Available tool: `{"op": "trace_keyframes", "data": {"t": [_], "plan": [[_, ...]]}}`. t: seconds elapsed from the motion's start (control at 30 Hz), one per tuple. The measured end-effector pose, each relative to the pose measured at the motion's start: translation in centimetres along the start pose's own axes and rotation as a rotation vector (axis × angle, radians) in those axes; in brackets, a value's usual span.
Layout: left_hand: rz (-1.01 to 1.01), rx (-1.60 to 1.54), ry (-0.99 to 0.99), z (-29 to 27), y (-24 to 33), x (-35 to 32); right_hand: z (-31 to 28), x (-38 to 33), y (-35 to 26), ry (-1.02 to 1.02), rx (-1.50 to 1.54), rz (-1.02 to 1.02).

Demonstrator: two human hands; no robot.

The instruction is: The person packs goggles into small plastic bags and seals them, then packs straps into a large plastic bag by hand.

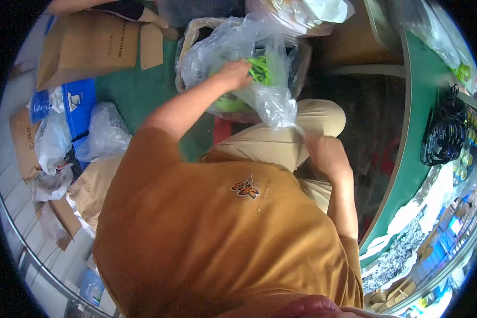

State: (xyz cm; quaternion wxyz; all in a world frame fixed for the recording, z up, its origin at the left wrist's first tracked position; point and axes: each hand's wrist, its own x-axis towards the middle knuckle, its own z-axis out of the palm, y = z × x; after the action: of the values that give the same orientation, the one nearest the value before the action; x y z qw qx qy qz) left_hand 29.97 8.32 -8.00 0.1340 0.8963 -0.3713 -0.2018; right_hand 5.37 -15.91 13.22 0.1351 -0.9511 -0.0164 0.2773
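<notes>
A large clear plastic bag (pixel 217 47) lies over a bin (pixel 200 22) with a pale rim in front of my knees. Bright green strips (pixel 261 71) show through the plastic, and more green lies lower in the bag. My left hand (pixel 235 76) is closed on the bag right beside those strips; its fingertips are partly hidden. Down by my right knee, my right hand (pixel 329 158) is curled closed around the bag's drawn-out, twisted end, which stretches toward it across my thigh. That hand is slightly smeared, and its fingertips are hard to see.
A green-topped table (pixel 395 196) with a bundle of black cable (pixel 445 132) runs along my right. At the left are a cardboard box (pixel 87 47), a blue bag (pixel 80 108) and filled plastic bags (pixel 103 131). Another person's arm (pixel 71 5) enters at the top left.
</notes>
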Motion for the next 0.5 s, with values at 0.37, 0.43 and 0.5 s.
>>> {"op": "trace_keyframes", "data": {"t": [0.37,0.43,0.5], "plan": [[-0.015,0.233,-0.213,3.6,-6.9,-3.5,-1.4,19.1,-9.0,0.495,0.070,-0.655],[0.206,-0.200,0.038,4.0,-5.6,-0.5,5.6,24.8,-5.8,0.434,0.165,-0.519],[0.155,0.263,0.066,1.8,-2.5,-1.7,4.5,24.9,-1.7,-0.109,0.047,-0.059]]}}
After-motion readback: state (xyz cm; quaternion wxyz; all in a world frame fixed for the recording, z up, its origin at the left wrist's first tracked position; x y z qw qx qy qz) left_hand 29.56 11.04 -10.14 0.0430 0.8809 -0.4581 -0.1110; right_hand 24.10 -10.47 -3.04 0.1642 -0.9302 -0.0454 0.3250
